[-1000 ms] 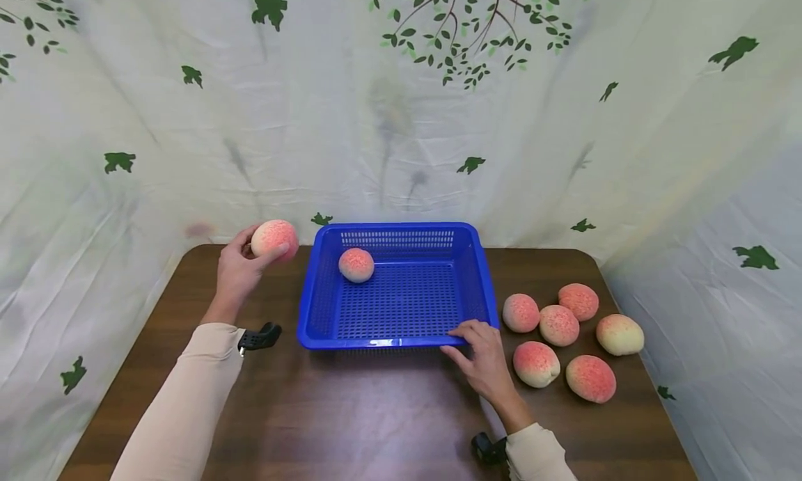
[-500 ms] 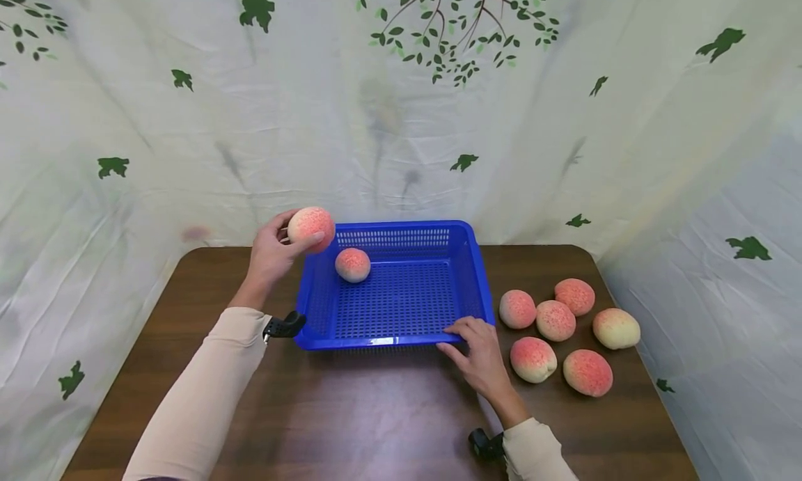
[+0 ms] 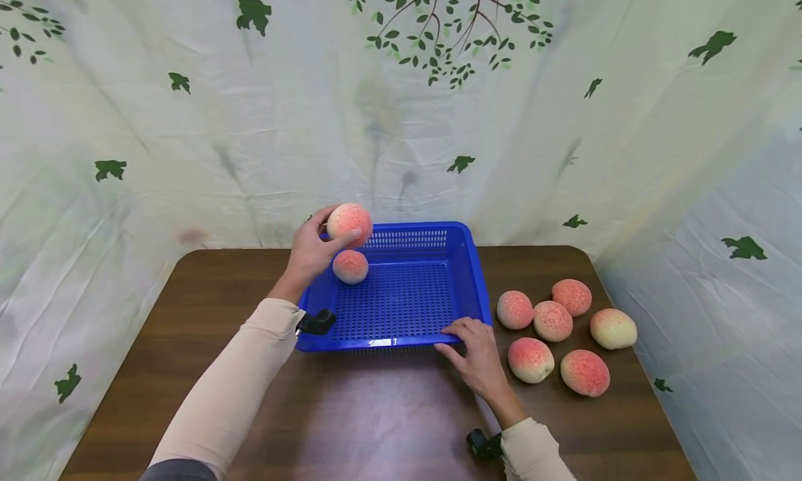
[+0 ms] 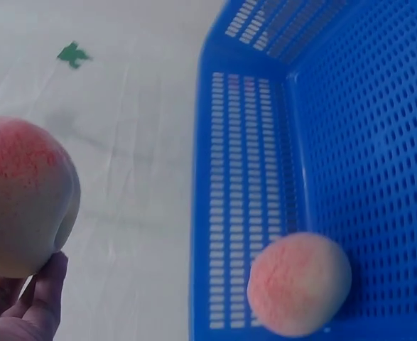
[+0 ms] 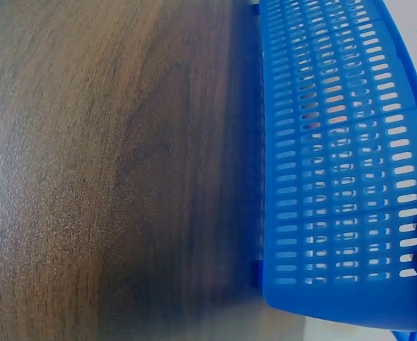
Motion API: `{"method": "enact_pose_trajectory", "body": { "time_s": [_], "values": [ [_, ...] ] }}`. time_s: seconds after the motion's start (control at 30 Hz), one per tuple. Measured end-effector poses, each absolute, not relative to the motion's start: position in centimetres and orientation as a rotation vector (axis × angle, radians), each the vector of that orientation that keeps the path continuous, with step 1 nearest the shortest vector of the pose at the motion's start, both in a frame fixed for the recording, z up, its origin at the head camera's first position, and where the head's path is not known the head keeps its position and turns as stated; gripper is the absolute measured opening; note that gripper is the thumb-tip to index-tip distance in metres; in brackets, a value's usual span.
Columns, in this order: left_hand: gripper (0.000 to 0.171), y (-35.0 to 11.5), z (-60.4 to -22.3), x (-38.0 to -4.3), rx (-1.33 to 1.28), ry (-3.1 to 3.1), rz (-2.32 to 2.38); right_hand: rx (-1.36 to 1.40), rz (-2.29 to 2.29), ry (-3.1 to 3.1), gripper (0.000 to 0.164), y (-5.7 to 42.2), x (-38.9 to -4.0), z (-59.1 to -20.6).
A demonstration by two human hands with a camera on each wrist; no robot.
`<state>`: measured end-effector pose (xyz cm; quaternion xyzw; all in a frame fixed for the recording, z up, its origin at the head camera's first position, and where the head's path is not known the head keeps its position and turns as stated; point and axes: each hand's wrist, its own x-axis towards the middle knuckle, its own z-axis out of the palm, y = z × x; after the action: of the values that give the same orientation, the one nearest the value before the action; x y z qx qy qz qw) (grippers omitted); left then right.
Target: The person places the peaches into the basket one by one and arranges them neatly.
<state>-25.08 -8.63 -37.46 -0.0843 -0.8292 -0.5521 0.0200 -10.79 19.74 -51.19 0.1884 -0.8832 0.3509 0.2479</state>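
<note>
My left hand (image 3: 308,253) holds a pink and cream peach (image 3: 349,222) between fingers and thumb, raised over the far left corner of the blue plastic basket (image 3: 481,286). A second peach (image 3: 350,268) lies inside the basket near its left wall. The left wrist view shows the held peach (image 4: 22,202) resting on my fingertips, apart from the basket wall. With my right hand (image 3: 478,356) I grip the front rim near its right corner, fingers over the rim and thumb in front. In the right wrist view the slotted basket side (image 5: 336,185) fills the right part, and that hand is mostly out of frame.
Several peaches lie right of the basket, among them a pale one (image 3: 613,328) near the right edge and a pink one (image 3: 531,360) beside my right hand. The brown wooden table (image 3: 376,418) ends at a leaf-printed white sheet (image 3: 401,147).
My left hand has carried its peach rightward, from beside the basket to over its far left corner. My right hand stays on the front rim, and the other peaches lie as before.
</note>
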Motion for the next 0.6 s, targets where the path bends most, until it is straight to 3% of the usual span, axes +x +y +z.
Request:
{"method": "enact_pose_trajectory", "body": {
  "time_s": [0.6],
  "values": [
    [0.064, -2.5, -41.8, -27.4, -0.443, -2.717, -1.529, 0.526, 0.932, -2.399, 0.024, 19.9, -10.9, -51.4]
  ]
}}
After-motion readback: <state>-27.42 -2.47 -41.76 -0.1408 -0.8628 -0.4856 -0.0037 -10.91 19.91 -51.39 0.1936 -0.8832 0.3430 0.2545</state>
